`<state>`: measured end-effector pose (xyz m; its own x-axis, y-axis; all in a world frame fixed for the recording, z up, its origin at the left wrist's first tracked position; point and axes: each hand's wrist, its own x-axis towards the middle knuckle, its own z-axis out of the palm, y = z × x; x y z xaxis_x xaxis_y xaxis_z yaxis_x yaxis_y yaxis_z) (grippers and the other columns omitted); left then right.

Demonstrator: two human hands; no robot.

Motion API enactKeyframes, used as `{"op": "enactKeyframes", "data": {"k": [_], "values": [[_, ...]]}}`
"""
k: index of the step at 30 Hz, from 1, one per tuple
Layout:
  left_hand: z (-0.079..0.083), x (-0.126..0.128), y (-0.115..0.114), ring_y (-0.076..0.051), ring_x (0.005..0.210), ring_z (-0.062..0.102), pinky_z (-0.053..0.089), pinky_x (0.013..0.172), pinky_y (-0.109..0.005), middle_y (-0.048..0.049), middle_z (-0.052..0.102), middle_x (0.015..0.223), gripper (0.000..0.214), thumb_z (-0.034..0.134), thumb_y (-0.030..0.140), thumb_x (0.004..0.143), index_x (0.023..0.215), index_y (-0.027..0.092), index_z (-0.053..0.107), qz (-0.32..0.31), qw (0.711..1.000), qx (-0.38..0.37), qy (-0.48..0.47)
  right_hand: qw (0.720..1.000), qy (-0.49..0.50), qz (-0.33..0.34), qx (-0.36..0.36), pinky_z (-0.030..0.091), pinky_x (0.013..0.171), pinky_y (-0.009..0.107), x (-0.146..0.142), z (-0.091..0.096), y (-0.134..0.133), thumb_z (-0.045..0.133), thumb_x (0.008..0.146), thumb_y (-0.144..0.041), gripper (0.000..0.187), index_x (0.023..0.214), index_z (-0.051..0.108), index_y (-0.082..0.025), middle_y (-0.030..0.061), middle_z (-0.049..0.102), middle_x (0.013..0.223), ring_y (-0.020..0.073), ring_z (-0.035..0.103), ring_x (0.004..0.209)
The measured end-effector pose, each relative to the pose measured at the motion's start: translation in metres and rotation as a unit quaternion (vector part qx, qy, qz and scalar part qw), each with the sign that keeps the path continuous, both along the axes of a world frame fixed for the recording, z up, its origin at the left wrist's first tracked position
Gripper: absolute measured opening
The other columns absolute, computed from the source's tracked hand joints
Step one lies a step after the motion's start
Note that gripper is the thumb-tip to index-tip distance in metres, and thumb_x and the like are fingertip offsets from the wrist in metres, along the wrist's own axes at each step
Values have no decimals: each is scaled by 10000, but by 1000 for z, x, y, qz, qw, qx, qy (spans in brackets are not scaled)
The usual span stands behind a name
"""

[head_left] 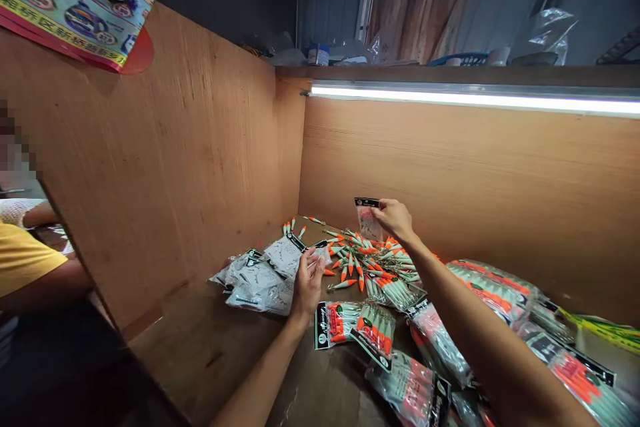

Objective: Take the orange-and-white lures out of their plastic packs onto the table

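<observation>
My right hand [395,219] is raised over the pile and pinches a clear plastic bag [369,221] with a black header strip by its top corner. The bag looks flat, with pink print. Lower and to the left, my left hand [309,283] has its fingers curled around another clear bag [323,252] with a dark header; part of it is hidden by the fingers. Loose pale green fishing lures [357,265] with orange tips lie heaped between and beyond the hands. Beside my left hand lies a stack of flat clear bags [257,280] with black headers.
Filled lure packs [375,330] lie in front, with more packs [493,290] to the right. A wooden side panel [210,147] and back panel [450,153] enclose the table [200,360]. A tube light [450,95] hangs under the shelf. Another person's arm [45,273] shows at far left.
</observation>
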<state>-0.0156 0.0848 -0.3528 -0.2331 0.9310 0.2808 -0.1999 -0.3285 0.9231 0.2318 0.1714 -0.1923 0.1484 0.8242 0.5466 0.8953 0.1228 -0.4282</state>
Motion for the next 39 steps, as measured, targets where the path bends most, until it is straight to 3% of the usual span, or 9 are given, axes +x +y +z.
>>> {"op": "enactKeyframes", "data": {"k": [5,12,16,20,25,29,32,35,39], "values": [[2,1,-1,-251,1113,641,478,971,-324,-119,645,1214,518,720,485,848,1281,220,614,10,1000,-5,-3,987,51,-76,130,354,638,275,16,-3,10,484,858,-404,333,862,716,-164,119,713,911,204,580,754],[0,2,0,-237,1061,655,501,914,-321,-110,628,1189,511,664,494,882,1305,224,568,-6,1000,-12,24,981,135,-85,107,392,677,282,22,-31,21,557,816,-506,410,814,763,-151,139,732,966,225,610,796],[-2,3,1,-230,1001,665,508,883,-323,-97,637,1144,520,698,504,851,1279,229,591,-11,1000,-10,17,973,157,-96,136,412,685,306,40,-26,28,578,792,-592,502,822,774,-132,163,740,935,238,608,766],[-3,3,2,-215,964,674,505,873,-316,-83,642,1134,501,694,495,855,1278,244,598,-14,1000,-13,15,953,219,-80,194,452,712,325,46,-18,34,590,777,-516,441,834,751,-110,139,732,849,239,609,750],[3,4,-3,-212,869,689,500,816,-299,-69,698,1005,487,739,451,820,1236,225,624,-29,999,-14,-6,897,433,85,21,521,640,299,-2,-27,32,597,795,-381,245,845,653,-147,19,636,665,159,568,601],[9,4,-6,-215,797,689,492,748,-284,-63,731,873,475,783,442,776,1170,203,667,-63,997,-29,-19,879,423,185,-122,545,597,282,-46,-44,20,700,735,-275,137,708,638,-156,8,600,572,133,563,533],[8,2,-5,-221,779,699,494,693,-279,-71,741,878,530,790,484,753,1175,192,659,-50,998,-37,-19,872,384,233,-195,530,574,267,-52,-52,-1,751,705,-235,129,780,722,-135,14,637,598,123,562,535],[7,0,-1,-217,783,711,509,674,-274,-75,741,899,536,756,507,778,1196,192,642,-33,999,-33,-6,870,214,366,-251,531,650,257,-45,-63,-37,685,716,-138,233,928,780,-162,17,715,744,132,615,658],[9,-2,0,-196,749,700,513,641,-259,-69,734,876,510,738,503,791,1185,191,653,-27,999,-32,6,742,-149,596,-269,498,911,300,-41,-90,-93,532,671,41,544,1047,783,-261,16,737,1103,158,655,1011]]}}
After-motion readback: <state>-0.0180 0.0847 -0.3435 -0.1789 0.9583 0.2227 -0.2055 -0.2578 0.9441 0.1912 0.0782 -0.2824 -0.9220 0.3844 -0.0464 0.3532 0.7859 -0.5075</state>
